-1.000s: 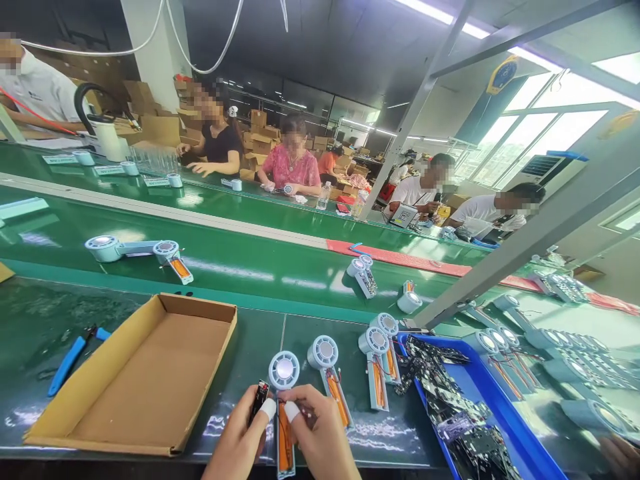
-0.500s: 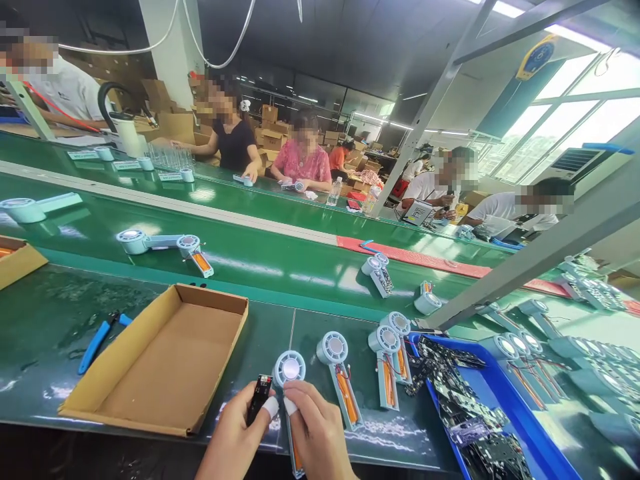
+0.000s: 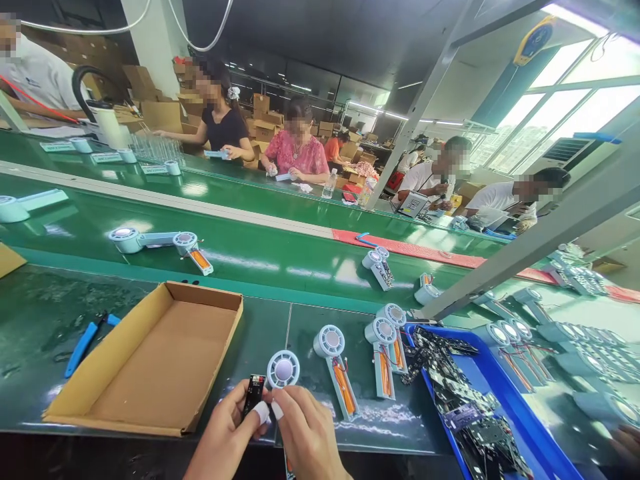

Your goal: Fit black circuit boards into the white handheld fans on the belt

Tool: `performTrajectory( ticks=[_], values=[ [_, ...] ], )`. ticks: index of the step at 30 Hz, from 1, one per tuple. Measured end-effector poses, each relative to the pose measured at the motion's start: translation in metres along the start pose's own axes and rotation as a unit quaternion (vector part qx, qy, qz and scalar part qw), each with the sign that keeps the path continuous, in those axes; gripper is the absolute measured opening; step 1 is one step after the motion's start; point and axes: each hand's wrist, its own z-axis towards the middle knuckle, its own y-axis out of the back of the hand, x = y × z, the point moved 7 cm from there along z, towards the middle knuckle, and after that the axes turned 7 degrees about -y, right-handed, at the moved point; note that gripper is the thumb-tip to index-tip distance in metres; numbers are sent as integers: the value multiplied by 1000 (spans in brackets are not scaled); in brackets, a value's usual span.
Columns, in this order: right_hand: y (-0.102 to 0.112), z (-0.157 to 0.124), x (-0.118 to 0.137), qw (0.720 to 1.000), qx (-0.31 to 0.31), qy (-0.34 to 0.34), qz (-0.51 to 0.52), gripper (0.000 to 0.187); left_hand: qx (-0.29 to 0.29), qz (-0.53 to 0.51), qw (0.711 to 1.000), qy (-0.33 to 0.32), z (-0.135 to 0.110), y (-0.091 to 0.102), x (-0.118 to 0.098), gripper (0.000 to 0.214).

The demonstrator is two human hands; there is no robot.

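Note:
My left hand point(image 3: 233, 427) is closed on a small black circuit board point(image 3: 254, 392), held upright between thumb and fingers with its pale connectors at the top. Close beside it, the fingers of my right hand point(image 3: 307, 430) are pinched together near the board's edge. Whatever sits in that pinch is too small to make out. Just beyond my fingertips lies a light-blue handheld fan point(image 3: 283, 369) with a round head; my right hand hides most of its handle. White covers show on both thumbs.
An open cardboard tray point(image 3: 150, 360) stands left, with blue-handled pliers point(image 3: 83, 348) beyond it. More fans point(image 3: 331, 341) with orange-filled handles lie to the right. A blue bin point(image 3: 530, 417) holds many circuit boards. Behind runs a green conveyor point(image 3: 260, 267); co-workers sit across it.
The view has shifted slightly. My right fingertips have come closer to the circuit board in my left hand. Across the line, two co-workers have changed how they hold their light-blue parts.

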Motion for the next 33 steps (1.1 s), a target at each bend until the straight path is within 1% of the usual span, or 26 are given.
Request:
performTrajectory(
  ticks=[2, 5, 8, 13, 17, 19, 21, 24, 27, 29, 32, 33],
  values=[
    [-3, -3, -3, 1000, -9, -8, 17, 27, 11, -7, 1000, 9, 0, -1, -1, 36],
    [-10, -6, -8, 999, 12, -21, 37, 28, 5, -4, 1000, 25, 0, -1, -4, 38],
    [-11, -7, -7, 999, 30, -14, 42, 31, -13, 27, 1000, 7, 1, 2, -6, 38],
    [-9, -7, -12, 998, 30, -39, 40, 33, 5, 107, 994, -23, -3, 2, -1, 33],
    [-11, -7, -15, 998, 41, -47, 31, 31, -9, 172, 984, -45, -6, 6, 1, 31],
    [-12, -6, -14, 998, 53, -41, 15, 33, -22, 179, 982, -45, -6, 8, 1, 34],
    [-12, -5, -12, 997, 67, -34, 0, 36, -26, 175, 984, -31, -6, 8, 1, 39],
    [-10, -3, -11, 997, 69, -36, -8, 35, -13, 155, 988, -7, -7, 6, 0, 49],
    [-8, -2, -12, 998, 44, -49, 0, 27, -16, 137, 990, -7, -8, 9, -1, 58],
    [-10, -1, -11, 998, 38, -52, 0, 22, -1, 139, 990, -18, -10, 10, 0, 56],
    [-13, 1, -9, 998, 42, -51, -9, 21, 50, 169, 984, -27, -14, 4, 2, 46],
    [-14, 1, -8, 998, 44, -50, -14, 21, 57, 186, 980, -29, -15, 3, 3, 43]
  ],
)
